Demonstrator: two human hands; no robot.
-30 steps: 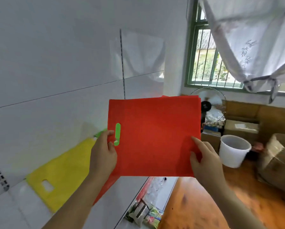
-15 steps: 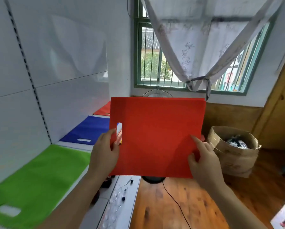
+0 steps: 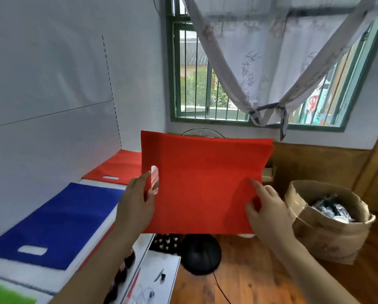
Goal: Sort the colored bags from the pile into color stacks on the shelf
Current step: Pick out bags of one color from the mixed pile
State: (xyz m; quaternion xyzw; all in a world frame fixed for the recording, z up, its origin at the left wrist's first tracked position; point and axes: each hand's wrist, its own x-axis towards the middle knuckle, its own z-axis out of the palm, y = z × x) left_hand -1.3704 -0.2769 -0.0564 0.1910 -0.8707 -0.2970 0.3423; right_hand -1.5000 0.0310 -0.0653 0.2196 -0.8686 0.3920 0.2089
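My left hand [image 3: 137, 200] pinches the red bag [image 3: 205, 185] at its handle slot, my right hand [image 3: 264, 207] its far edge, mid-air beside the shelf [image 3: 96, 246]. If it sags (limp fabric), it may land askew on the red stack [image 3: 118, 167].

A held bag [image 3: 205, 187] hangs upright in the middle, above the front edge of the shelf [image 3: 91, 257]. The left hand [image 3: 135, 205] pinches its left edge by the handle slot; the right hand [image 3: 264, 209] pinches its lower right part. On the shelf, to the left, 3 stacks lie flat in a row: the nearest stack [image 3: 6, 295] at the bottom left corner, the middle stack [image 3: 58, 220] behind it, the far stack [image 3: 118, 167] behind that, beside the wall. A fan [image 3: 201, 253] stands on the floor behind and below the held bag. A paper sack [image 3: 328, 224] sits on the floor to the right. The window [image 3: 196, 93] is on the wall behind.
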